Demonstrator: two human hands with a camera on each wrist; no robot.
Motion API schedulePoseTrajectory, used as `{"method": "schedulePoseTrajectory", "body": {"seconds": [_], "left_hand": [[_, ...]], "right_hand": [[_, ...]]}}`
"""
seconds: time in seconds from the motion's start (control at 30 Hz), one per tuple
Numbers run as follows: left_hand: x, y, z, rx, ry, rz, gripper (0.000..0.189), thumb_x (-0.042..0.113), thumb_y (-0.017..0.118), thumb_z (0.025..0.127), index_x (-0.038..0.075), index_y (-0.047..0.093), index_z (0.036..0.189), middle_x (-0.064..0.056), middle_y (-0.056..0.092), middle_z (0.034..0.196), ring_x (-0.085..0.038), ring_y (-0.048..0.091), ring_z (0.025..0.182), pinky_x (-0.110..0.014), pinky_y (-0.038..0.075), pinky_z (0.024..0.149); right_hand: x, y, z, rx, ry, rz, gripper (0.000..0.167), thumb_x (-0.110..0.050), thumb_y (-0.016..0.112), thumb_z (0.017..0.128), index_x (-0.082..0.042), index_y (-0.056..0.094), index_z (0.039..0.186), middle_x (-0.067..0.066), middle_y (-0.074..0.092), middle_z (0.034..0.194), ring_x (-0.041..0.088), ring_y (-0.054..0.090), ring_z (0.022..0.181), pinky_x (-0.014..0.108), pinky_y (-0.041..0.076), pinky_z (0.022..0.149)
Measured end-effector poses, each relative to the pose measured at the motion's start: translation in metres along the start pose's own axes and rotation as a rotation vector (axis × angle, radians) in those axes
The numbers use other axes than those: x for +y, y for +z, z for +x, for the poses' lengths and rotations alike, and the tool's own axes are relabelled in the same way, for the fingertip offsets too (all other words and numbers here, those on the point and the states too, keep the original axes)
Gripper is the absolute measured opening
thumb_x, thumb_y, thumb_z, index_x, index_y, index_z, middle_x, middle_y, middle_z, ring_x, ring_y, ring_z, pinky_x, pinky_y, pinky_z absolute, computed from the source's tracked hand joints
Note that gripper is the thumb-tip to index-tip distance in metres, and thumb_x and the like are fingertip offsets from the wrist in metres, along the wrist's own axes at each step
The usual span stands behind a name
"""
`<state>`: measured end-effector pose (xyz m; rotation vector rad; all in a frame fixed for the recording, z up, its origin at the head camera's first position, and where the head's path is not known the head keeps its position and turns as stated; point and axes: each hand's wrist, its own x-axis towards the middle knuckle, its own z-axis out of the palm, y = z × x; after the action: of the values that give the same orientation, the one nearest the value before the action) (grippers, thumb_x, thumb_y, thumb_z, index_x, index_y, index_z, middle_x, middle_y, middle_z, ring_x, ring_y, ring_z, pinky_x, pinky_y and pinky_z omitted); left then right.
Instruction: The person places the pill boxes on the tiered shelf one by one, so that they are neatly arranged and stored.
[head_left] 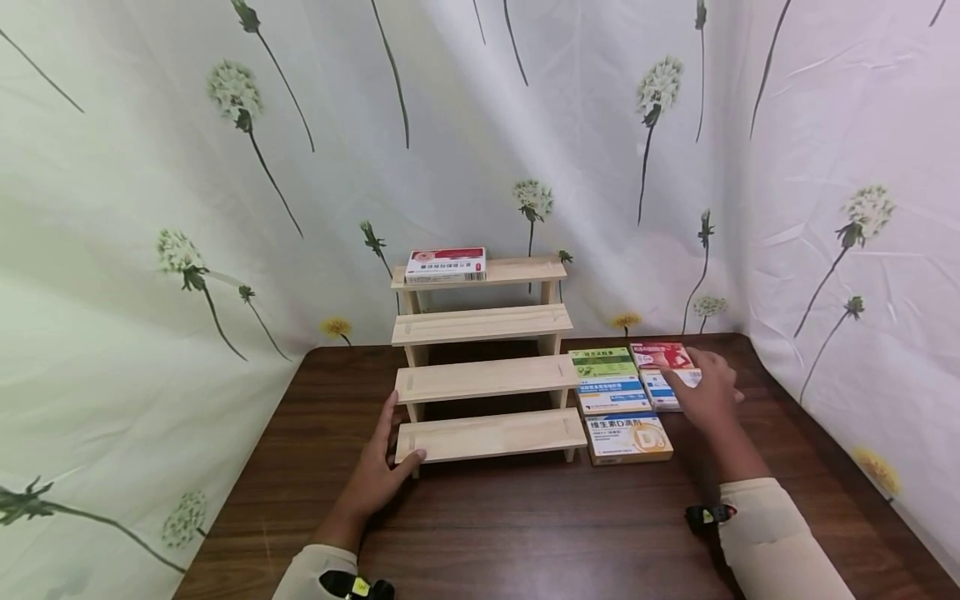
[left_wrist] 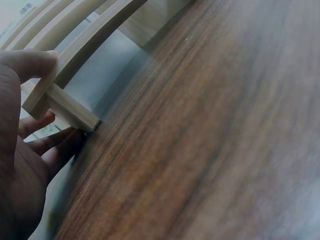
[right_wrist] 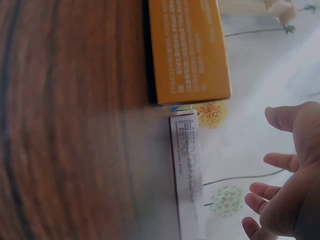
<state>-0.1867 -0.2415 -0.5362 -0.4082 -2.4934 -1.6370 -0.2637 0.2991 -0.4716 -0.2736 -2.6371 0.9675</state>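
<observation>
My left hand [head_left: 382, 467] holds the left end of a stepped wooden display rack [head_left: 491, 435]. In the left wrist view the thumb lies on the edge of the lowest board [left_wrist: 70, 62], and the other fingers reach round beside its leg [left_wrist: 75, 110]. Fingers spread, my right hand [head_left: 708, 387] hovers over the right column of medicine boxes. It overlaps a red box [head_left: 660, 355] and partly hides a white and blue box [head_left: 658, 392] below that. The right wrist view shows nothing between the fingers of this hand [right_wrist: 295, 185].
Left of that column lie a green box [head_left: 603, 363], a blue and white box [head_left: 613, 396] and a vitamin D drops box [head_left: 628, 437] with an orange side [right_wrist: 192, 55]. A red and white box [head_left: 446, 265] sits on the rack's top step. Flowered cloth [head_left: 465, 167] surrounds the brown table [head_left: 510, 533].
</observation>
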Motion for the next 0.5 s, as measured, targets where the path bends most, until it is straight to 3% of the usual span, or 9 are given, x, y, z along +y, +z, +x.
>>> {"method": "schedulePoseTrajectory", "body": {"seconds": [0.5], "left_hand": [[-0.001, 0.001, 0.001, 0.001, 0.005, 0.002, 0.107, 0.013, 0.077, 0.102, 0.033, 0.005, 0.178, -0.030, 0.038, 0.169, -0.051, 0.055, 0.144, -0.041, 0.061, 0.094]], "right_hand": [[0.051, -0.002, 0.014, -0.146, 0.113, -0.005, 0.078, -0.045, 0.070, 0.104, -0.003, 0.045, 0.164, 0.039, 0.025, 0.172, 0.066, 0.017, 0.155, 0.093, 0.009, 0.114]]}}
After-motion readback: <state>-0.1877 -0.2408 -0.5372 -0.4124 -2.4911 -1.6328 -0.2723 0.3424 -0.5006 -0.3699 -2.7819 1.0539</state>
